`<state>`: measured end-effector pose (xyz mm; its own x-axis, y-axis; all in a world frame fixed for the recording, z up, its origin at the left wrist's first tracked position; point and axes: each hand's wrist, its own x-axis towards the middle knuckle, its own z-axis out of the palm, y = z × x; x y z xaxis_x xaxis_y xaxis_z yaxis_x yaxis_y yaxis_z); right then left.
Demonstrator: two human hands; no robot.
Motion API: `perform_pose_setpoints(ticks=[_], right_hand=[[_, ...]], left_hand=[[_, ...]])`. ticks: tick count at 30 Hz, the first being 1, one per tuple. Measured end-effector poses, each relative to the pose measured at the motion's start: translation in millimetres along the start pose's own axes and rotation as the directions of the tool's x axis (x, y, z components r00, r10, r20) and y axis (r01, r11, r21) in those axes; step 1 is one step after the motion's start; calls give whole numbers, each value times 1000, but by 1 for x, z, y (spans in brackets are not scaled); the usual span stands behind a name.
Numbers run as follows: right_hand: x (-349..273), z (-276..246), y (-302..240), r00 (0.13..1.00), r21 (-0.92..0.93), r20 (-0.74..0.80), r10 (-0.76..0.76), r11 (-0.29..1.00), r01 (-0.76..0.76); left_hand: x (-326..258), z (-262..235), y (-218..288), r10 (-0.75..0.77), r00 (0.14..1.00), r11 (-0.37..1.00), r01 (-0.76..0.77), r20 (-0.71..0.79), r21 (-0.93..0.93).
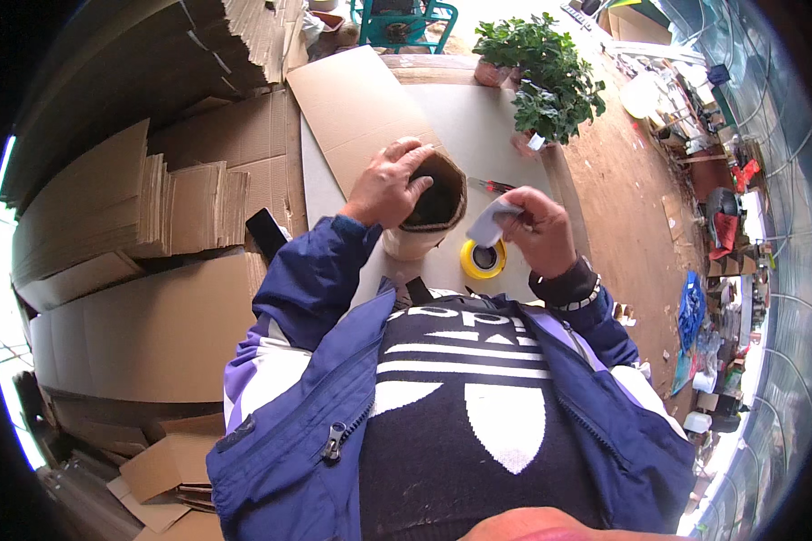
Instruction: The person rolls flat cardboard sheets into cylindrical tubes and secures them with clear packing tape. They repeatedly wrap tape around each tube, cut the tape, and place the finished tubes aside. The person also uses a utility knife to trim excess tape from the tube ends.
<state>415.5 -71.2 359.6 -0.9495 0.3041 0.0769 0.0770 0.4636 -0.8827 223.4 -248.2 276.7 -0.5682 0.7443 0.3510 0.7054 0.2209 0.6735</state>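
Observation:
A wide cardboard tube (410, 245) stands on the table in front of me, its dark hollow opening facing up. My left hand (386, 187) grips its rim on the left, thumb and fingers bent over the edge. To the right of the tube, my right hand (543, 233) pinches a small flat whitish piece (487, 224), slightly blurred; its exact kind does not show. Just below that piece lies a yellow ring-shaped roll (484, 270), perhaps tape, with a dark centre. A thin red-and-metal tool (491, 186) rests beyond the right hand, partly covered.
A flat cardboard sheet (356, 108) lies on the pale tabletop (456, 113) behind the tube. Stacks of cardboard (108, 207) crowd the left, near a black phone-like object (265, 234). Potted green plants (550, 77) stand at the far right corner. Assorted clutter (726, 216) lines the right wall.

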Motion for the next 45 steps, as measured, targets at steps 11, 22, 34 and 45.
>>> perform_pose_setpoints(ticks=[11,22,34,45], right_hand=[[37,27,43,923,64,-314,-221,965,253],[42,18,12,940,-634,-11,-342,729,258],[-26,27,33,872,-604,311,-378,630,488],[-62,12,55,862,-486,93,-499,732,477]], left_hand=[[-25,20,34,46,986,991,-65,-158,-120],[-28,23,39,67,987,990,-84,-148,-112],[-17,21,33,135,989,988,-139,-65,-61],[-8,30,65,244,967,952,-225,70,-209]])
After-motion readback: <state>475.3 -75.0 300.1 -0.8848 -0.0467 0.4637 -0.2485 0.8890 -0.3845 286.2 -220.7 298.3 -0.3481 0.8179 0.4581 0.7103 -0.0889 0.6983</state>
